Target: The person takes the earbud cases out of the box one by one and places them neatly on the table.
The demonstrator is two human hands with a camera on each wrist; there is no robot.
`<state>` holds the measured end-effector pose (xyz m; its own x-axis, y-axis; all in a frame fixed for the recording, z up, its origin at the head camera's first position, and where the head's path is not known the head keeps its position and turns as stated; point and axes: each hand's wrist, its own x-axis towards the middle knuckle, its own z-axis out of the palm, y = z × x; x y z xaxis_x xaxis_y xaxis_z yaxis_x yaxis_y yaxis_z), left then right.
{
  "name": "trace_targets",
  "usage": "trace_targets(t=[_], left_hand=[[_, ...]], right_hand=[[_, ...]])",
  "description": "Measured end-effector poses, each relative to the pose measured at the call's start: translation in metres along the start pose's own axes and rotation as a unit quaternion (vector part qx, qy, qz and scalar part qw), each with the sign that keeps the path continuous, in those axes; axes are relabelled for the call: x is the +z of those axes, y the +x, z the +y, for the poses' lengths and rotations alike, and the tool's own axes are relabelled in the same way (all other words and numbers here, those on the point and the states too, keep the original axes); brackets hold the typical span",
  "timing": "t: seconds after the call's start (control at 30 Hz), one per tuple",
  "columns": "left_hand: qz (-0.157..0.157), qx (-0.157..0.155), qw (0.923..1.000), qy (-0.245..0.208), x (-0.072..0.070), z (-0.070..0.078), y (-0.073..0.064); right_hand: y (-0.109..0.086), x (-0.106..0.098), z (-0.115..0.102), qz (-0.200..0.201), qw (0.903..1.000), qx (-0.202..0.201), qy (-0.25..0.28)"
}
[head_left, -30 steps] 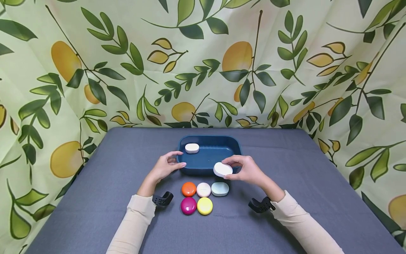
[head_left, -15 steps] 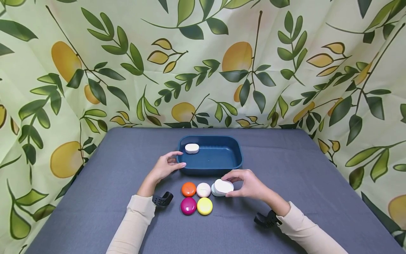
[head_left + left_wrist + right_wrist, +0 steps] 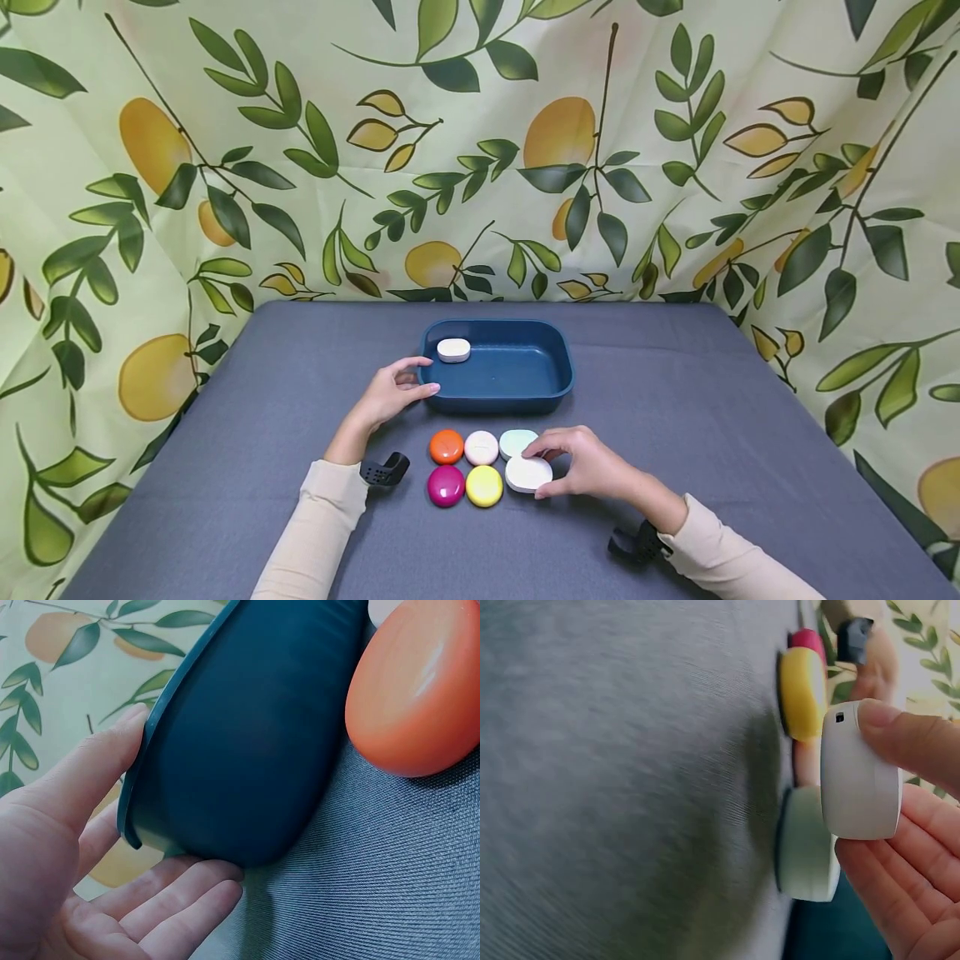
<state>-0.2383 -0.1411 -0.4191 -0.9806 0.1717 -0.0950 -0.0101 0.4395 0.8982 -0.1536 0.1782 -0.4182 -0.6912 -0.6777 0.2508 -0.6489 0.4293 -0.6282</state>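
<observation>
My right hand pinches a white oval case between thumb and fingers. A small dark square slot shows in the case's edge in the right wrist view. It is held just above the cloth, right of the round yellow case and in front of the pale mint oval case, which it partly overlaps. My left hand grips the left end of a blue rectangular tub. In the left wrist view its thumb lies at the rim and several fingers touch the end wall.
Another white oval case lies in the tub's back left. Round orange, pale pink and magenta cases sit close together before the tub. A leaf-and-fruit curtain hangs behind the grey-clothed table.
My right hand has brought the white oval case from the tub's front right rim toward me, past the mint case, and lowered it beside the yellow one. My left hand has stayed at the tub.
</observation>
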Motion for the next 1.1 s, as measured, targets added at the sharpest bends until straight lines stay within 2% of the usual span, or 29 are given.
trace_targets(t=[0.23, 0.57, 0.83, 1.1], left_hand=[[0.000, -0.001, 1.0000, 0.002, 0.000, 0.001, 0.000], [-0.001, 0.005, 1.0000, 0.001, -0.001, 0.000, -0.001], [-0.001, -0.004, 1.0000, 0.002, -0.001, 0.001, -0.001], [-0.002, -0.003, 1.0000, 0.001, 0.000, 0.000, -0.001]], right_hand=[[-0.003, 0.009, -0.002, -0.011, 0.9992, 0.008, -0.036], [-0.003, 0.013, 0.000, -0.017, 0.9978, 0.017, -0.061], [-0.003, 0.015, 0.000, 0.010, 0.9956, -0.022, -0.091], [-0.001, 0.012, -0.002, 0.006, 0.9952, -0.021, -0.095]])
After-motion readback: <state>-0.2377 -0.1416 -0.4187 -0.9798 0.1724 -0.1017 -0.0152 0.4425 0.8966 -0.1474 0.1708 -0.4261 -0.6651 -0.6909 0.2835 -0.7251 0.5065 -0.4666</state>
